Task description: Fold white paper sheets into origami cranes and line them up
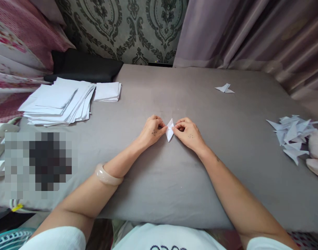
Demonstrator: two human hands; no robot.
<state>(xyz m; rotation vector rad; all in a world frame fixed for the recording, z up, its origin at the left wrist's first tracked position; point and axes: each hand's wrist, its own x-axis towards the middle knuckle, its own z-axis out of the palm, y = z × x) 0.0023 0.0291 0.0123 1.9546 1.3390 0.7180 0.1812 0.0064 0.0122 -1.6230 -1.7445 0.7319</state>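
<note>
A small white folded paper (170, 130), shaped like a narrow diamond, stands between my two hands over the middle of the grey-covered table (164, 194). My left hand (154, 130) pinches its left edge between thumb and fingers. On the opposite edge, my right hand (188, 132) grips it the same way. The fingertips hide parts of both side edges. A pale bangle (108, 175) circles my left forearm.
At the left lie a large stack of white paper sheets (57, 100) and a smaller stack (107, 92), with a black cushion-like object (83, 66) behind. One folded paper piece (225, 88) rests far right; a pile of folded papers (293, 130) sits nearer. A power strip (1, 139) is far left.
</note>
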